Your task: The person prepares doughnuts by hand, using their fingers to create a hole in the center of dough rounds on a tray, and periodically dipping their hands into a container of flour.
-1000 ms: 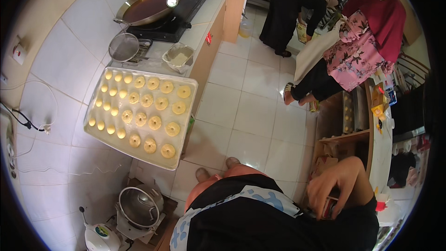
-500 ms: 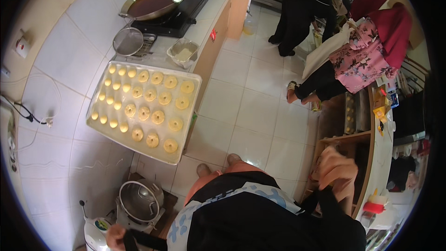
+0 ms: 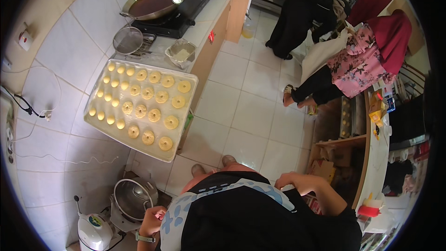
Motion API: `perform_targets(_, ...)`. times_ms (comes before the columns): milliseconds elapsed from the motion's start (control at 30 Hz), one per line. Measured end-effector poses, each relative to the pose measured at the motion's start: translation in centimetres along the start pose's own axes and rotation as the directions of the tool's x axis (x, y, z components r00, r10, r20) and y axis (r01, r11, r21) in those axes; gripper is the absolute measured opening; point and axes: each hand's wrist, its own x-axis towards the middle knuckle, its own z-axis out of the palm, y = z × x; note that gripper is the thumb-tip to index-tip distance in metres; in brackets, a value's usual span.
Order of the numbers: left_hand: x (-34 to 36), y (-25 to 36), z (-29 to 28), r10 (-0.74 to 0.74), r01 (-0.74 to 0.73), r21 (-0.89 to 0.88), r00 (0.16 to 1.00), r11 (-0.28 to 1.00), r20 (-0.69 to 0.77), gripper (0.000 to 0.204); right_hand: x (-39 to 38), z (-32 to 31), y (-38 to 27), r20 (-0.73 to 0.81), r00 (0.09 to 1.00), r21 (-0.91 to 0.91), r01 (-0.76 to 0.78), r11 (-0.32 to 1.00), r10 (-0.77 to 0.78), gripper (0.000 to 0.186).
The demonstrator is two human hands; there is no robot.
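Observation:
My left hand (image 3: pixel 153 221), with a watch on its wrist, is curled closed at the left edge of my black apron (image 3: pixel 227 218), which has a blue-and-white band. At the apron's right side, my right hand (image 3: pixel 297 183) is closed with its fingers bent inward. Whatever either hand holds, if anything, is hidden. Ahead on the left lies a large metal baking tray (image 3: pixel 173 146). It bears rows of small round dough balls (image 3: pixel 110 119) on its left and flattened dough rings (image 3: pixel 148 137) with dimpled centres on its right.
A stand mixer (image 3: pixel 95 230) with a steel bowl (image 3: pixel 132 199) stands at lower left. Beyond the tray are a plastic tub (image 3: pixel 181 52), a sieve (image 3: pixel 127 40) and a wide pan (image 3: pixel 155 2) of dark liquid on a stove. Two people bend over near wooden shelves (image 3: pixel 344 142) at right.
Both my hands have come in toward my waist, the right from the shelf side and the left from beside the mixer. The view has shifted slightly.

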Motion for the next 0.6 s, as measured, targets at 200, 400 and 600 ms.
perform_targets(200,-1.0,4.3,-1.0,-0.05,0.061,0.284,0.998,0.957,-0.045,0.013,-1.5,-3.0,-1.2,0.078,0.997,0.211,-0.032,0.977,0.016,0.021)
perform_targets(400,-0.4,15.5,-0.1,0.856,-0.724,0.616,0.495,0.311,0.15,0.024,-0.8,-6.6,-12.6,0.125,0.823,-0.429,0.548,0.718,-0.553,0.022)
perform_targets(600,0.7,23.0,2.1,0.382,-0.973,0.057,0.14,0.222,0.914,0.008,2.7,-6.4,-14.9,0.458,0.527,-0.185,0.844,0.503,-0.716,0.019)
